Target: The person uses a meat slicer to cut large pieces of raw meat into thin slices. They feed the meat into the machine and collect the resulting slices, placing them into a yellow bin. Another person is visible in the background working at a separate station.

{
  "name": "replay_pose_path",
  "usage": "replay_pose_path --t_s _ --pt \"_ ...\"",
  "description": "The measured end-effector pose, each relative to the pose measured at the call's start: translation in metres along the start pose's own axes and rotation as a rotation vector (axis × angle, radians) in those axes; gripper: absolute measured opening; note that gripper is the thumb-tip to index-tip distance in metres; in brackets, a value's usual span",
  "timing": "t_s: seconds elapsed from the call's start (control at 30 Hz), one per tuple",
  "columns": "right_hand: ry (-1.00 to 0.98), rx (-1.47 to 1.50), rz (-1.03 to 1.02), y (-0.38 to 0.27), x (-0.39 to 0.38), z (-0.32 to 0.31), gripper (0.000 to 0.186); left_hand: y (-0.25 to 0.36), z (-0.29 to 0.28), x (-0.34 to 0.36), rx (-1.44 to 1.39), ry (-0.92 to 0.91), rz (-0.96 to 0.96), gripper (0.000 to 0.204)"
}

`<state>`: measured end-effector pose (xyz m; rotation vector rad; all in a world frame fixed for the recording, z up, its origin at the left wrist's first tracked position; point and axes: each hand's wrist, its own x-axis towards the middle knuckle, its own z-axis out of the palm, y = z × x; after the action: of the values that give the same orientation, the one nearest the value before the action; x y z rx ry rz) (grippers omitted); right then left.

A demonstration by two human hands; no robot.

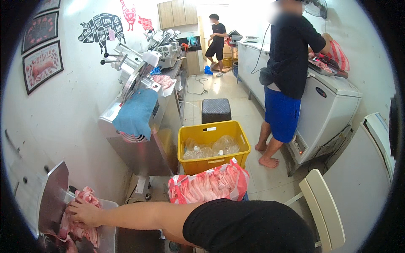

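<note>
My right arm, in a black sleeve, reaches across the lower edge to the left. My right hand [84, 212] lies back up on a heap of pink meat slices [86, 232], its fingers bent into them. The slices sit in a clear plastic tub [110, 227], beside an upright metal plate [52, 200]. Beyond my forearm stands a red-and-white striped bag [243, 179] full of rolled pale meat slices [206, 185]. My left hand does not show.
A yellow crate [213, 166] holds clear plastic bags. Left of it, a meat slicer [135, 71] with a blue cloth [137, 111] tops a steel stand. A cream chair [322, 208] is at the right. One person [287, 63] works at a white chest freezer [325, 114]; another [218, 36] stands farther back.
</note>
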<state>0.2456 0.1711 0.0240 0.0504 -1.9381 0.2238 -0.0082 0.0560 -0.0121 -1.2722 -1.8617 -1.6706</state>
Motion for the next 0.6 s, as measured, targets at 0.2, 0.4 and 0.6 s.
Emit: replay_pose_path --t_s 0.2,0.4,0.6 --pt "-0.022 -0.035 0.003 -0.004 0.001 -0.008 0.026 -0.034 -0.027 -0.006 0.055 0.023 0.069 0.052" --pt "-0.007 -0.031 -0.009 -0.002 0.002 -0.009 0.029 -0.071 -0.041 0.007 0.181 0.041 0.3 0.052" --pt "-0.041 0.001 0.019 -0.005 0.004 -0.013 0.029 -0.096 -0.051 0.021 0.332 0.046 0.607 0.053"
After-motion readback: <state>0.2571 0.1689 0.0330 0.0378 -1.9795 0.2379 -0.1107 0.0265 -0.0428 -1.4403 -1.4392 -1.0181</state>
